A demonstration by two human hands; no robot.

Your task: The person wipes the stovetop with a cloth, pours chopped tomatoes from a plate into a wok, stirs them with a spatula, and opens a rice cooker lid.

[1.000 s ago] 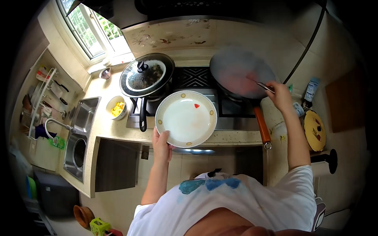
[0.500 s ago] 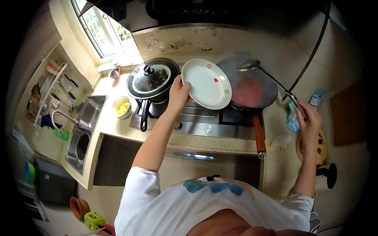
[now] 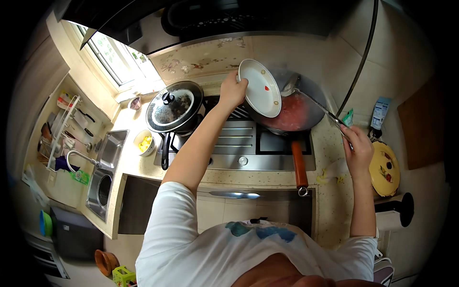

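My left hand [image 3: 233, 91] grips the left rim of a white plate [image 3: 258, 98] with a patterned edge. The plate is tilted over the left side of a steaming wok [image 3: 314, 107], and one small red piece [image 3: 266, 88] clings to it. Pinkish-red contents [image 3: 292, 112] lie in the wok. Closed around the handle of a long metal ladle [image 3: 318, 104] is my right hand [image 3: 358, 146]. The ladle's head is over the wok, beside the plate's right rim.
A lidded pan [image 3: 174, 107] sits on the left burner. Left of it stand a bowl of yellow food [image 3: 144, 142] and the sink [image 3: 112, 148]. The wok's wooden handle [image 3: 299, 165] juts toward me. A yellow floral lid [image 3: 385, 170] lies at the right; the range hood [image 3: 239, 19] hangs above.
The plate has tipped more steeply and swung up over the wok. The ladle's head has come down and left, close to the plate. The camera view has shifted slightly.
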